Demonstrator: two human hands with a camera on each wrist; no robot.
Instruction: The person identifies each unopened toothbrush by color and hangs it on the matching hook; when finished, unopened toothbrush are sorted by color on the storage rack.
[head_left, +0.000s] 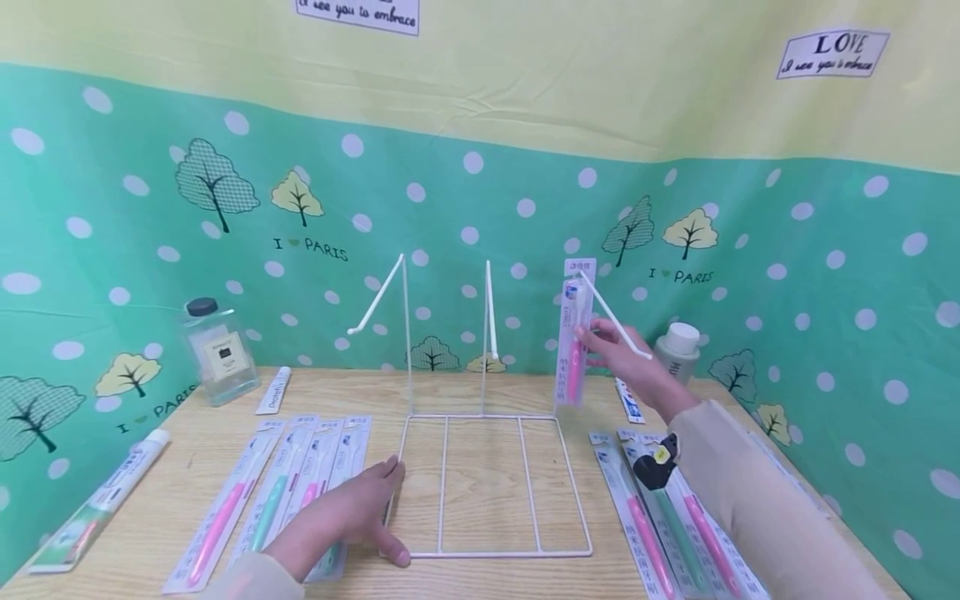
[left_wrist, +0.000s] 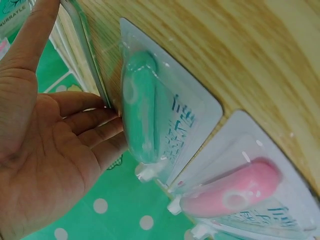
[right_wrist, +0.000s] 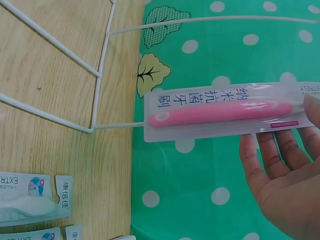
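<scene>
A white wire display rack (head_left: 495,554) stands on the table, with three hooks slanting forward from its uprights. My right hand (head_left: 622,354) holds a packaged pink toothbrush (head_left: 574,358) upright by its side at the right hook (head_left: 615,315). The pack's top overlaps the hook's rear end. In the right wrist view the thumb lies on the pack's front, with fingers (right_wrist: 285,155) behind it. At the rack's front left corner rests my left hand (head_left: 363,508), fingers stretched along the side wire and thumb at the front wire. Beside it lies a packaged green toothbrush (left_wrist: 142,110).
Several packaged toothbrushes (head_left: 225,525) lie left of the rack, and more toothbrush packs (head_left: 641,525) lie right. Toothpaste tubes (head_left: 105,504) lie on the table (head_left: 487,483). A clear bottle (head_left: 225,358) and a white-capped bottle (head_left: 678,346) stand before the patterned curtain (head_left: 465,192).
</scene>
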